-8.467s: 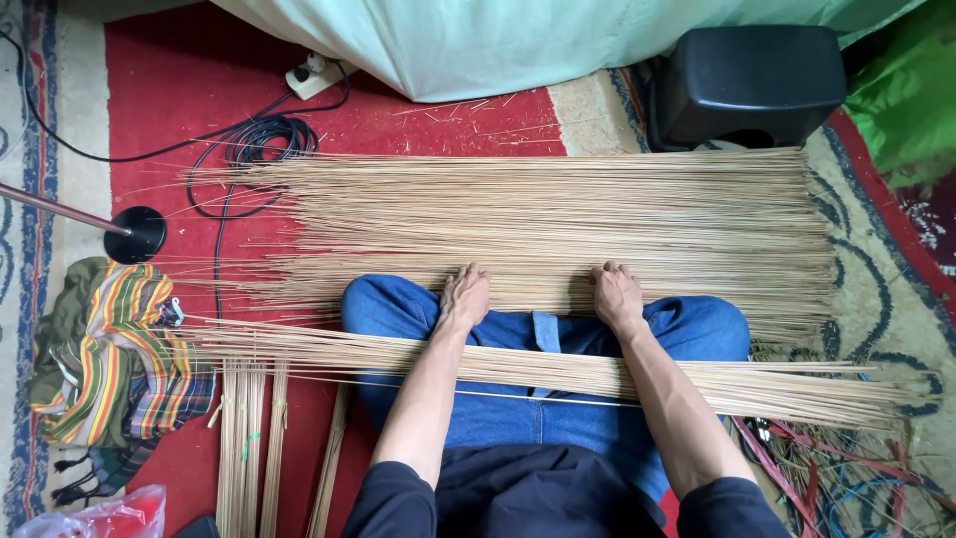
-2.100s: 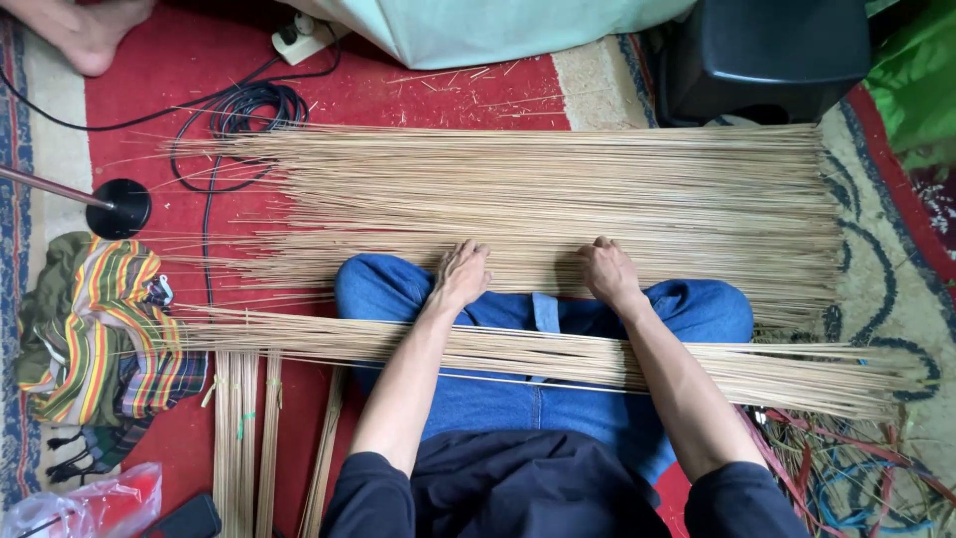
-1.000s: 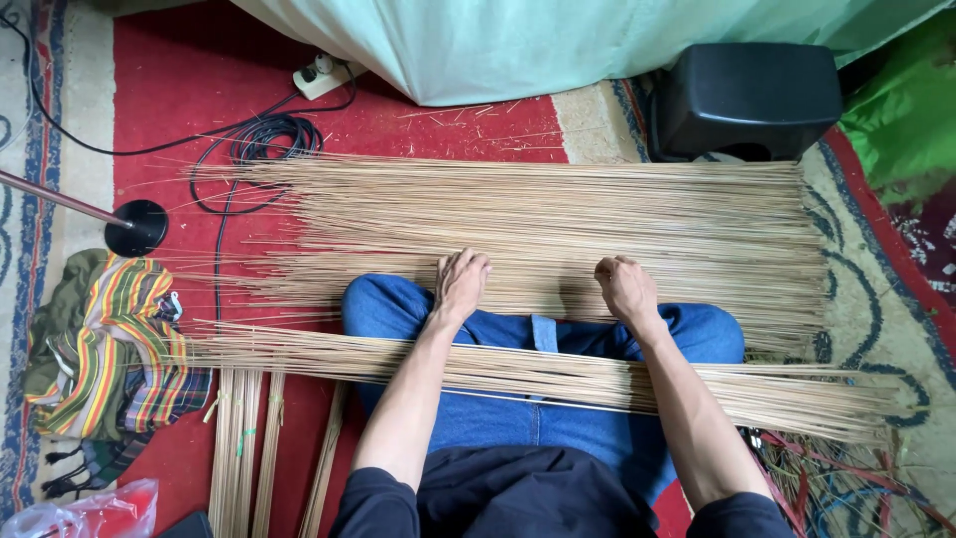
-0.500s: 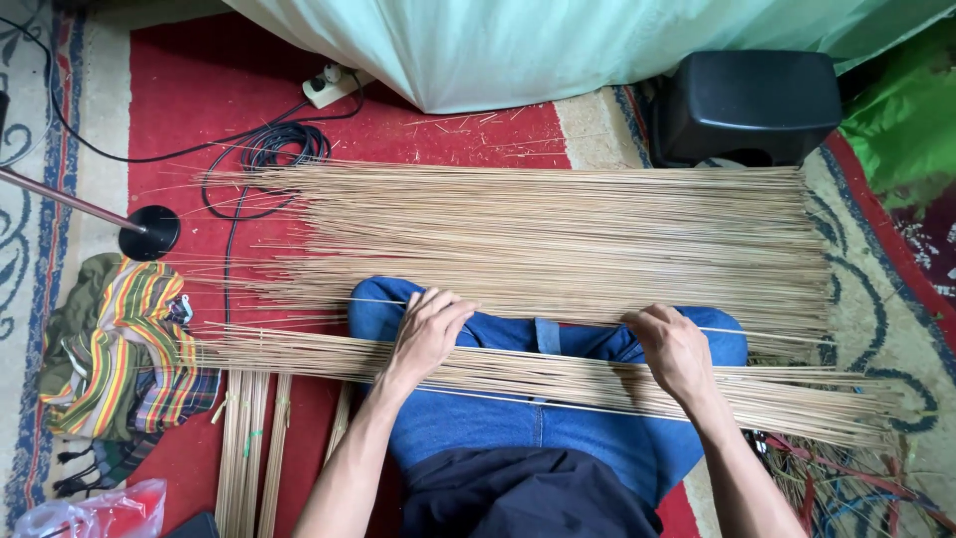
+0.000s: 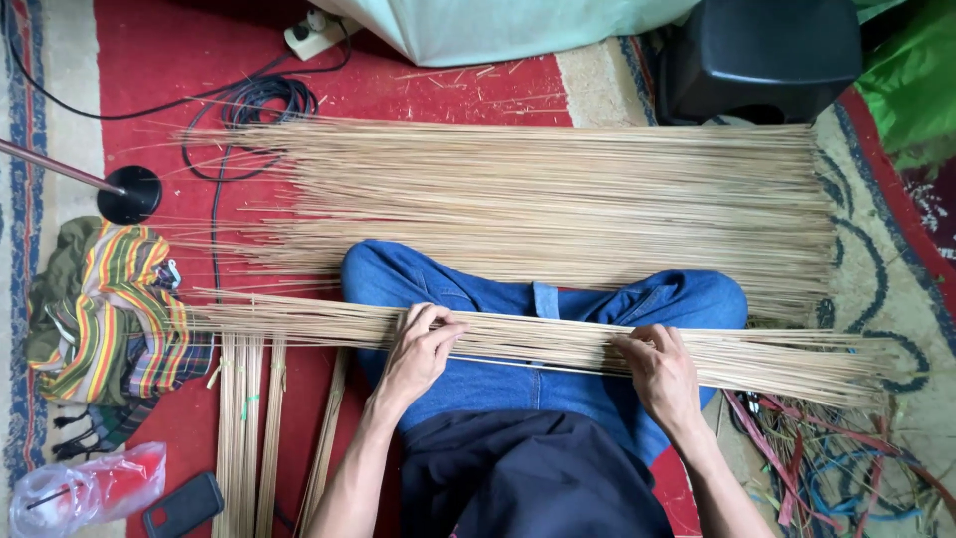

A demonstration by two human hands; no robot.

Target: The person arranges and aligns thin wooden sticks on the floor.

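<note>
My left hand [image 5: 416, 351] and right hand [image 5: 661, 371] each clamp a grip around the long bundle of thin pale reed sticks [image 5: 538, 341], steadying it across my lap.

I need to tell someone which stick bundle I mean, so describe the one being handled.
On the red rug, past the wide mat of sticks, find the blue-jeaned lap. The narrow stick bundle crosses it, gripped by both hands.

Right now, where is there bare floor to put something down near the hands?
Bare red carpet lies beyond the wide stick mat, left of the power strip. The pale rug strip at far left is open. Both hands, left hand and right hand, rest on the lap bundle; crowded there.
</note>
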